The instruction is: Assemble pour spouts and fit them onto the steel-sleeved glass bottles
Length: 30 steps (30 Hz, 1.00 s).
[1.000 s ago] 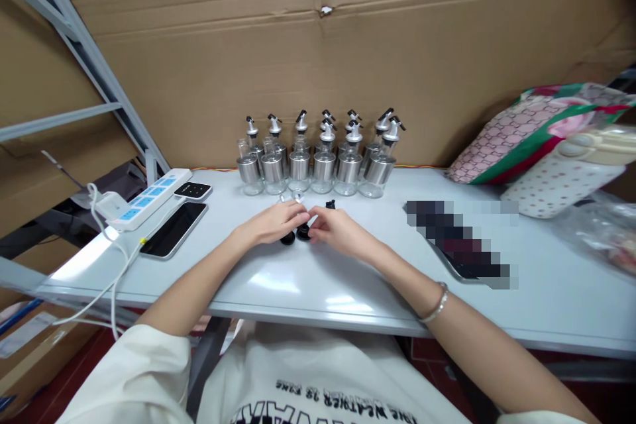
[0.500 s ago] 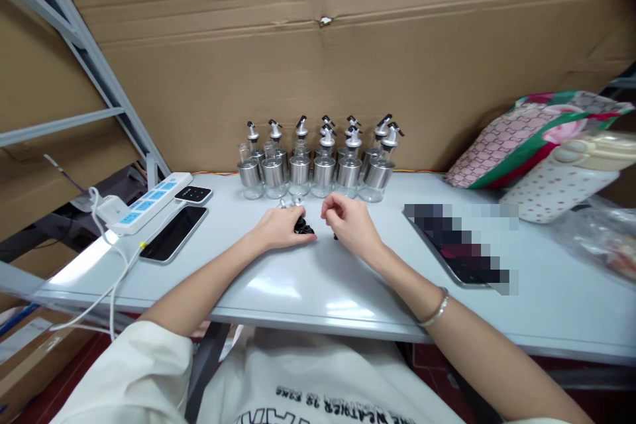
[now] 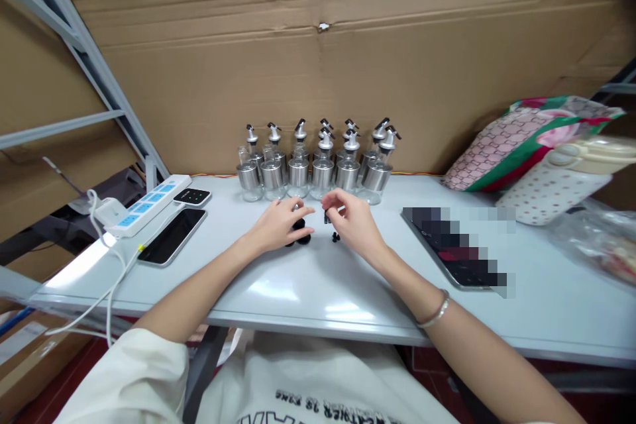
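Observation:
My left hand [image 3: 278,224] rests low over the table, thumb and fingers apart. Beneath and beside its thumb lie round black parts [image 3: 301,233], partly covered by the hand. Thumb and forefinger of my right hand [image 3: 352,222] pinch a small black piece [image 3: 326,216], too small to identify. Other tiny black pieces [image 3: 336,237] lie on the table just under that hand. Behind both hands stand two rows of glass bottles with steel bands [image 3: 322,175]. Most carry silver pour spouts with black levers [image 3: 352,139]; several in the front left have bare necks.
At left are a phone [image 3: 173,236], a power strip [image 3: 149,202] with white cables and a small black-topped device [image 3: 193,196]. On the right lie a blurred-out dark device [image 3: 450,248], a spotted flask [image 3: 554,185], a patterned bag [image 3: 501,146] and clear plastic. Cardboard [image 3: 223,66] walls the back.
The left hand's fingers have spread and stretched toward the right. A small black piece now shows between the right hand's fingertips. The view has shifted slightly.

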Motion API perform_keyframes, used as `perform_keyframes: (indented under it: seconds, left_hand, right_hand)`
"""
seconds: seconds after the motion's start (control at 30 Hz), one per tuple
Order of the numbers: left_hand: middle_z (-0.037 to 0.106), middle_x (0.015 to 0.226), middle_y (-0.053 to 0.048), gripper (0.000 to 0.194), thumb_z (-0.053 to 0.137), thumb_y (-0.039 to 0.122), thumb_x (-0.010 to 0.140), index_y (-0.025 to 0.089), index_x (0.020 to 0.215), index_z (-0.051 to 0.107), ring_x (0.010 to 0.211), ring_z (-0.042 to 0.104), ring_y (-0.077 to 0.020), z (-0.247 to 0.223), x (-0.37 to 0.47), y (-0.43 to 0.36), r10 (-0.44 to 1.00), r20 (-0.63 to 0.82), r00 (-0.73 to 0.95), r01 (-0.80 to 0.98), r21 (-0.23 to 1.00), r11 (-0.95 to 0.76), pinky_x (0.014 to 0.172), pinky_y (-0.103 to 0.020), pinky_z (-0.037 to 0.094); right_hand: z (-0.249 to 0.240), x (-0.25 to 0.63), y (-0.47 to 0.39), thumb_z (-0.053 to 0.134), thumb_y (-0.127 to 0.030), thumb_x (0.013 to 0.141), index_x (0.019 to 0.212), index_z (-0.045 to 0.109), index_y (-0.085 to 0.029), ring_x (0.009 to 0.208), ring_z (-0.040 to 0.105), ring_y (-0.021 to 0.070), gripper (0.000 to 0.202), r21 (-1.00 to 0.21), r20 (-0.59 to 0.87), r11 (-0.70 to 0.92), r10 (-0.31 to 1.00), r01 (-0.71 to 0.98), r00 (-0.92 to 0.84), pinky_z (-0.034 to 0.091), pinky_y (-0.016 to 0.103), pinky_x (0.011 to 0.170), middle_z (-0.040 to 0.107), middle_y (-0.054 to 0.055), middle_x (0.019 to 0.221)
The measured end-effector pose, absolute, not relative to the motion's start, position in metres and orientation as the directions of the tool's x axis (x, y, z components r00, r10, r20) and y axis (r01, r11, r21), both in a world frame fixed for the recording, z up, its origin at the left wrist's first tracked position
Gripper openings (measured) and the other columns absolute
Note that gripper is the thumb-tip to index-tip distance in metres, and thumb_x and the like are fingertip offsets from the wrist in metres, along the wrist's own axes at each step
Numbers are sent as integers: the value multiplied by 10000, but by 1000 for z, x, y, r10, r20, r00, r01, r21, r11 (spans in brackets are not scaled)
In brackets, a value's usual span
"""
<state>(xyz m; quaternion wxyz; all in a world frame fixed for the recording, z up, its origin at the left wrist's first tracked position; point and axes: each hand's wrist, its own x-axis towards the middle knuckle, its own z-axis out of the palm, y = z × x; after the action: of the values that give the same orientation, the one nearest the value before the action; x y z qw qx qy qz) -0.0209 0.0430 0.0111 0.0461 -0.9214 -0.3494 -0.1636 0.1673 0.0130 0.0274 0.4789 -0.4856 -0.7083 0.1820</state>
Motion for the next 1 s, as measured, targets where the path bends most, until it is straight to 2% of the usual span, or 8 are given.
perform_keyframes:
  seconds: [0.1,0.2,0.37,0.5,0.67,0.83,0.9,1.0]
  left_hand:
    - [549,1071,-90,362,395,390,944,298,1273,516,970,531,-206,16,-23,44,544,439,715,636,-83,-767,834,-339,366]
    - [560,1052,-75,336,358,352,963,340,1246,540,916,537,-177,19,-26,44,488,497,717,622,-140,-771,821,-330,351]
    - [576,1041,-66,343,321,280,973,355,1188,579,932,543,-169,20,-28,45,463,506,727,600,-142,-787,869,-354,351]
    - [597,1026,-62,397,268,218,977,353,1200,568,947,548,-164,23,-29,44,456,476,751,578,-143,-803,889,-361,369]
    - [624,1013,-49,332,326,239,974,333,1166,579,877,558,-155,22,-30,44,377,496,782,521,-189,-832,854,-345,379]
    - [640,973,-39,317,364,149,951,280,1182,538,774,533,-138,16,-28,45,97,560,823,379,-414,-828,776,-308,374]
    - [642,949,-41,302,386,137,940,240,1190,520,748,519,-136,13,-23,43,-8,538,843,317,-507,-802,749,-300,371]
    - [642,950,-39,299,436,130,916,211,1194,510,731,511,-137,10,-14,37,-81,479,874,238,-568,-788,719,-299,366]
  right_hand:
    - [28,170,18,489,-204,718,784,587,-174,627,563,139,123,-826,436,428,898,367,-66,445,276,603,628,21,718]
    - [31,173,20,565,-262,674,761,585,-168,595,555,130,130,-916,337,354,934,190,-117,455,275,583,597,0,649]
    - [37,173,20,633,-269,618,707,570,-167,565,532,106,149,-937,306,325,940,124,-151,446,267,578,585,-17,618]
    - [41,173,16,667,-248,595,694,559,-166,564,535,100,168,-949,271,294,945,116,-183,440,259,573,578,-26,615]
    - [47,180,14,737,-272,590,717,578,-160,594,565,105,232,-981,128,167,939,98,-318,452,266,604,615,-20,637]
    - [47,194,19,770,-319,580,682,606,-155,584,567,108,253,-982,-13,70,899,173,-438,456,275,619,630,-10,612]
    - [46,200,22,783,-323,568,667,612,-151,576,568,106,262,-965,-102,37,861,261,-498,461,272,622,627,-11,589]
    - [45,209,26,805,-315,533,637,615,-146,572,582,112,276,-912,-260,-16,795,409,-548,475,272,624,619,-14,561]
